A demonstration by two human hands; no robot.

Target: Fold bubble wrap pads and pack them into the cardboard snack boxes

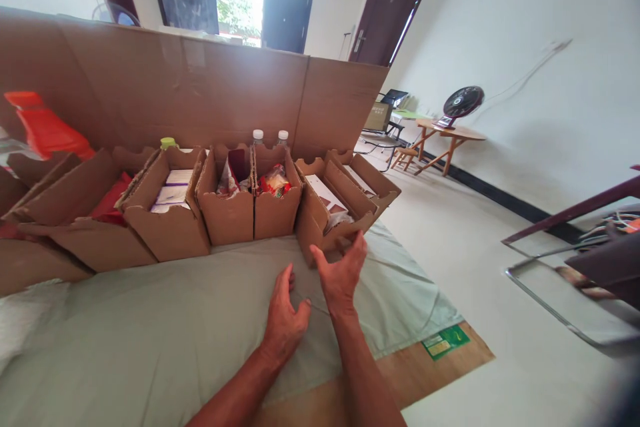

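Observation:
My left hand (284, 315) hovers just over the grey-green cloth (150, 333), fingers loosely apart, holding nothing. My right hand (341, 272) is raised with its fingers spread, palm facing left, right in front of the rightmost cardboard box (320, 223) and almost touching its front wall. That box holds white packets and a dark red item. Neither hand grips anything.
A row of open cardboard boxes (225, 213) with snacks and white packs stands along a tall cardboard wall (200, 93). Two bottles (270, 137) rise behind them. A red object (45, 127) is at the left. A metal frame (560, 300), a fan (463, 103) and a small table stand at right.

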